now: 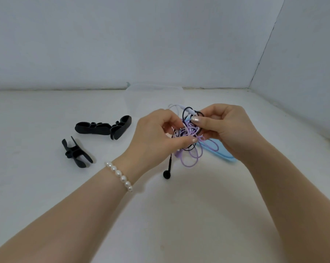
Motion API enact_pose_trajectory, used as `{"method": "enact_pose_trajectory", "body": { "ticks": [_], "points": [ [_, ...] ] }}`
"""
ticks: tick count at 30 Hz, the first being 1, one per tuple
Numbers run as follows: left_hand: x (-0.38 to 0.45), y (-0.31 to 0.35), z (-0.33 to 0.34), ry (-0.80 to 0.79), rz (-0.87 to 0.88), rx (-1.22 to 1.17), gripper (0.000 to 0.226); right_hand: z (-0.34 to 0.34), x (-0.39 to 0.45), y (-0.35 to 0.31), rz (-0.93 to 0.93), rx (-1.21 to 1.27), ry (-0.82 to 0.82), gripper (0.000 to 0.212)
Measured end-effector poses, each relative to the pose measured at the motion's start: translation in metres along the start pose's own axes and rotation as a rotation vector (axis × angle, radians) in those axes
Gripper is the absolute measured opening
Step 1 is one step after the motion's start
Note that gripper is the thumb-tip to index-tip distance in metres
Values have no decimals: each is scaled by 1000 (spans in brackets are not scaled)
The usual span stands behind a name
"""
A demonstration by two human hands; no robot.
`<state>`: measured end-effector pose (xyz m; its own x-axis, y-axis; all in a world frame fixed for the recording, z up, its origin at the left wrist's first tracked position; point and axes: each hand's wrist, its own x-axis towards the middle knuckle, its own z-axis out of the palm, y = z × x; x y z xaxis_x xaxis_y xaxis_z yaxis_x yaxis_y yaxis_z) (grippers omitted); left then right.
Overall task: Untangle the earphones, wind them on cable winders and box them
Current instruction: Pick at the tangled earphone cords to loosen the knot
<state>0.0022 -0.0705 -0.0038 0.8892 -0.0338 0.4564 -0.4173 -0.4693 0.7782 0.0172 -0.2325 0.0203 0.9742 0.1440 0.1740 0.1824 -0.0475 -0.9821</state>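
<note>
purple-black earphone tangle pinched by both hands, black earbud dangling straight down

Both forearms reach in from the near edge of the table and converge above its middle; left hand back to camera, fingers curled, thumb tip and fingers pinching the tangle of earphones; pearl bracelet on the left wrist; right hand opposite, just beside the left, thumb with glitter nail pressed against curled fingers, pinching the same tangle from the right; both hands raised off the table; wrists slightly bent inward; forearms bare.
</note>
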Motion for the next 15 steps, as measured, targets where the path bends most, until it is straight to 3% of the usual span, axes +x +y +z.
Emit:
{"method": "enact_pose_trajectory", "body": {
  "ticks": [5, 8, 12, 15],
  "points": [
    [0, 2, -3, -98, -65, -55, 47, -6, 1, 0, 75, 131, -126, 2],
    [0, 3, -5, -167, -121, -147, 56, -9, -1, -3, 119, 250, -223, 21],
    [7, 7, -11, -100, -343, -553, 14, -7, 1, -5, 48, 317, -137, 27],
    [11, 4, -13, -124, -467, -788, 10, -10, 4, -5, 2, 345, 52, 24]
  ]
}}
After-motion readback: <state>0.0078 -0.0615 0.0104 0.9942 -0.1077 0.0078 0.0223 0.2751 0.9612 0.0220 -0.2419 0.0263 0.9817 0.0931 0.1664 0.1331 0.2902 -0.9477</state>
